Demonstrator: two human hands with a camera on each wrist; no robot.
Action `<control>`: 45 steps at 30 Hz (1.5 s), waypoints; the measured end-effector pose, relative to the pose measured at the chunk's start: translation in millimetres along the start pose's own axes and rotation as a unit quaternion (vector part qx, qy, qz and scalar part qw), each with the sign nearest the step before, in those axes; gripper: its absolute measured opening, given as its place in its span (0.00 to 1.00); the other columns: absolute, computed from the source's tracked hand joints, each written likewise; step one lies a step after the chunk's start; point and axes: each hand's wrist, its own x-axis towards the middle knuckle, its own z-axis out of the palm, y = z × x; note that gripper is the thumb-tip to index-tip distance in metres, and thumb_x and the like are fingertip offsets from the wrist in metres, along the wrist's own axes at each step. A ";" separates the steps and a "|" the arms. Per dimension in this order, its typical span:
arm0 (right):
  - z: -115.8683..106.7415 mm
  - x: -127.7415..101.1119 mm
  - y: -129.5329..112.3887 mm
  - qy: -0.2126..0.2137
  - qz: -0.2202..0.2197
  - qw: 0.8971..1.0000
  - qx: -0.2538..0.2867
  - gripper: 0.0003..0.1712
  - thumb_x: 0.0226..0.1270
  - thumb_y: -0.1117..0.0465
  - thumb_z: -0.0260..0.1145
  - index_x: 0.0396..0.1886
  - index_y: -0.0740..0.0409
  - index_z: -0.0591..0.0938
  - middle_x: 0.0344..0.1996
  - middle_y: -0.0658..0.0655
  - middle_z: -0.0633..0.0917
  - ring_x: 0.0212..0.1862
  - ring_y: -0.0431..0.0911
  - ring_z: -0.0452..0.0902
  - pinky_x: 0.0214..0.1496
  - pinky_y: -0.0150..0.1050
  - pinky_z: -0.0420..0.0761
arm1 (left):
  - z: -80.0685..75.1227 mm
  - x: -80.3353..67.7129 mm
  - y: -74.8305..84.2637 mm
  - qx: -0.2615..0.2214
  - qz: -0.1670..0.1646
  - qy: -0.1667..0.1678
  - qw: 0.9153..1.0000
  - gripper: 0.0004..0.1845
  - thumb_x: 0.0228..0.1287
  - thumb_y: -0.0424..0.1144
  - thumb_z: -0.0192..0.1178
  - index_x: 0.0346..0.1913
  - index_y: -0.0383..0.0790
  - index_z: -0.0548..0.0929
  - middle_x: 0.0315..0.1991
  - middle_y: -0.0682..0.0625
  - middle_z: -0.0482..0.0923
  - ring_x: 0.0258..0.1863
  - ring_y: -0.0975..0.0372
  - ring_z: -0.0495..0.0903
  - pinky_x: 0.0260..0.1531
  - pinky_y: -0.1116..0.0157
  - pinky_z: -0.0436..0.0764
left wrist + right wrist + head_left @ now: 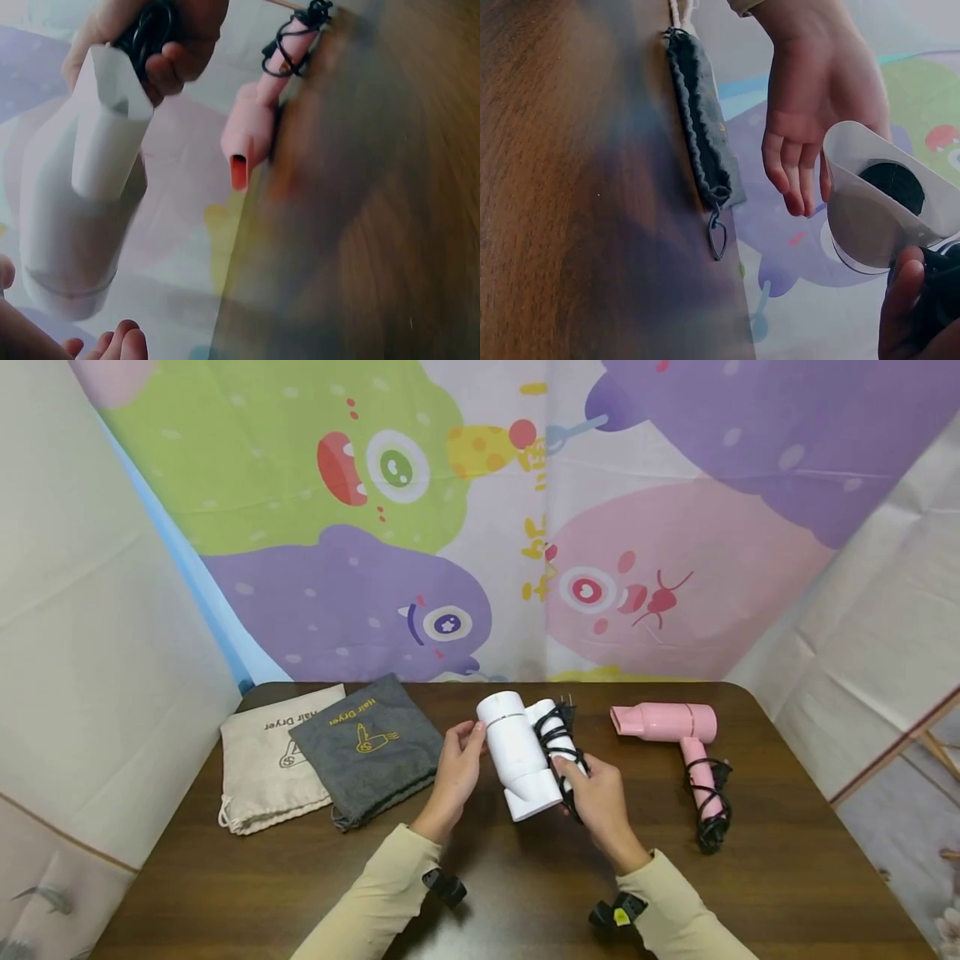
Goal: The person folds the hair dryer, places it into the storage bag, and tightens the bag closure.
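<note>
A white folded hair dryer (520,760) is held above the middle of the brown table (787,877). A black cord (555,739) is wound round its handle. My right hand (592,789) grips that handle and cord, thumb on top; in the left wrist view the right hand (172,45) clasps the dryer (75,202) from above. My left hand (459,764) rests against the barrel's left side with its fingers relaxed. In the right wrist view the left hand (810,112) hangs beside the dryer's open end (877,217).
A pink hair dryer (667,723) with a black cord wound round its handle lies on the table to the right. A grey drawstring bag (367,747) overlaps a beige one (262,764) at the left. A cartoon-printed cloth hangs behind the table.
</note>
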 end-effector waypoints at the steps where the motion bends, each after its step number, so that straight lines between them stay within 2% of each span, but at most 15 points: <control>1: -0.4 0.1 0.3 -0.001 0.001 1.000 -0.001 0.14 0.67 0.61 0.62 0.38 0.73 0.81 0.16 0.54 0.77 0.12 0.45 0.71 0.17 0.39 0.75 | -2.1 0.9 -1.0 0.008 0.003 0.000 1.000 0.28 0.74 0.50 0.50 0.65 0.30 0.66 0.59 0.34 0.74 0.55 0.44 0.78 0.60 0.49 0.73; 5: -1.9 0.3 1.5 -0.002 0.005 1.000 -0.010 0.15 0.67 0.61 0.62 0.39 0.72 0.81 0.17 0.54 0.78 0.13 0.45 0.72 0.17 0.39 0.76 | -11.2 4.5 -4.9 0.067 0.021 -0.001 0.998 0.21 0.72 0.45 0.54 0.58 0.32 0.75 0.53 0.36 0.80 0.52 0.46 0.81 0.54 0.53 0.77; 8: -3.2 0.1 2.1 0.002 0.009 1.000 -0.010 0.15 0.67 0.60 0.62 0.39 0.72 0.81 0.18 0.55 0.78 0.13 0.46 0.72 0.17 0.37 0.75 | -18.9 7.4 -6.5 0.122 0.044 -0.006 0.992 0.15 0.68 0.40 0.58 0.51 0.34 0.80 0.46 0.39 0.83 0.48 0.50 0.82 0.49 0.56 0.79; 13: -5.2 0.2 3.1 0.005 0.015 1.000 -0.013 0.15 0.67 0.60 0.62 0.40 0.71 0.81 0.17 0.54 0.78 0.13 0.46 0.72 0.17 0.36 0.75 | -33.5 13.4 -8.9 0.200 0.078 -0.008 0.977 0.11 0.65 0.38 0.60 0.44 0.34 0.84 0.42 0.41 0.84 0.45 0.51 0.83 0.48 0.56 0.79; 18: -7.6 0.1 4.7 0.008 0.021 1.000 -0.010 0.15 0.66 0.60 0.63 0.40 0.71 0.81 0.17 0.54 0.78 0.13 0.46 0.72 0.17 0.37 0.76 | -50.9 21.7 -10.8 0.248 0.077 -0.017 0.966 0.09 0.63 0.38 0.62 0.41 0.36 0.86 0.39 0.42 0.86 0.41 0.53 0.83 0.45 0.58 0.78; 20: -8.7 0.2 5.6 0.013 0.021 1.000 -0.010 0.15 0.66 0.60 0.63 0.39 0.72 0.81 0.17 0.54 0.78 0.12 0.45 0.72 0.17 0.37 0.76 | -58.7 24.9 -11.8 0.279 0.078 -0.019 0.957 0.08 0.62 0.38 0.63 0.39 0.37 0.87 0.37 0.44 0.86 0.40 0.54 0.83 0.44 0.58 0.78; 23: -9.8 0.3 6.9 0.015 0.022 1.000 -0.010 0.15 0.66 0.60 0.63 0.39 0.72 0.81 0.17 0.53 0.78 0.12 0.45 0.72 0.17 0.37 0.76 | -70.2 27.8 -13.9 0.340 0.088 -0.012 0.936 0.07 0.62 0.38 0.63 0.38 0.39 0.87 0.35 0.47 0.87 0.37 0.55 0.83 0.42 0.56 0.78; 28: -10.1 1.0 10.0 0.012 0.024 1.000 -0.009 0.15 0.66 0.61 0.63 0.39 0.73 0.81 0.15 0.53 0.77 0.12 0.46 0.71 0.16 0.37 0.75 | -85.0 28.2 -17.9 0.440 0.132 0.013 0.888 0.06 0.58 0.34 0.63 0.35 0.41 0.88 0.32 0.47 0.85 0.35 0.52 0.82 0.39 0.53 0.78; 31: -10.0 0.7 11.5 0.013 0.026 1.000 -0.011 0.15 0.66 0.61 0.63 0.39 0.73 0.81 0.15 0.53 0.78 0.12 0.46 0.71 0.16 0.37 0.75 | -90.3 26.9 -20.0 0.487 0.148 0.018 0.861 0.05 0.55 0.34 0.64 0.33 0.41 0.88 0.33 0.44 0.84 0.36 0.49 0.81 0.39 0.51 0.78; 34: -10.3 -0.4 12.3 0.015 0.030 0.999 -0.013 0.15 0.66 0.60 0.63 0.39 0.72 0.81 0.16 0.53 0.78 0.12 0.46 0.72 0.16 0.36 0.75 | -93.3 24.7 -21.8 0.519 0.149 0.012 0.841 0.04 0.54 0.36 0.67 0.32 0.41 0.89 0.35 0.41 0.83 0.37 0.45 0.80 0.39 0.49 0.79; 35: -10.2 -0.8 12.1 0.016 0.031 0.999 -0.013 0.16 0.66 0.60 0.63 0.39 0.72 0.81 0.16 0.53 0.78 0.12 0.45 0.72 0.16 0.36 0.75 | -94.1 23.8 -22.2 0.526 0.148 0.009 0.838 0.03 0.53 0.36 0.68 0.31 0.41 0.88 0.35 0.41 0.83 0.37 0.45 0.80 0.38 0.48 0.79; 39: -10.3 -1.8 11.9 0.017 0.033 0.999 -0.009 0.16 0.66 0.60 0.63 0.39 0.73 0.81 0.15 0.52 0.78 0.12 0.44 0.72 0.16 0.35 0.75 | -98.7 23.7 -25.8 0.541 0.155 -0.016 0.827 0.08 0.49 0.37 0.72 0.21 0.42 0.82 0.27 0.44 0.82 0.30 0.48 0.80 0.29 0.51 0.77; 42: -10.9 -2.4 11.9 0.019 0.034 0.999 -0.008 0.16 0.66 0.60 0.63 0.39 0.74 0.81 0.14 0.52 0.77 0.12 0.44 0.72 0.16 0.35 0.74 | -102.8 26.1 -29.7 0.542 0.136 -0.047 0.828 0.09 0.48 0.38 0.72 0.21 0.43 0.81 0.26 0.46 0.82 0.28 0.50 0.81 0.29 0.53 0.77; 45: -12.1 -3.1 11.9 0.022 0.039 0.999 -0.011 0.16 0.66 0.60 0.63 0.40 0.73 0.81 0.15 0.53 0.78 0.12 0.43 0.72 0.16 0.36 0.75 | -104.9 28.4 -33.5 0.542 0.107 -0.070 0.830 0.06 0.49 0.37 0.73 0.28 0.42 0.85 0.32 0.44 0.85 0.34 0.48 0.83 0.36 0.52 0.80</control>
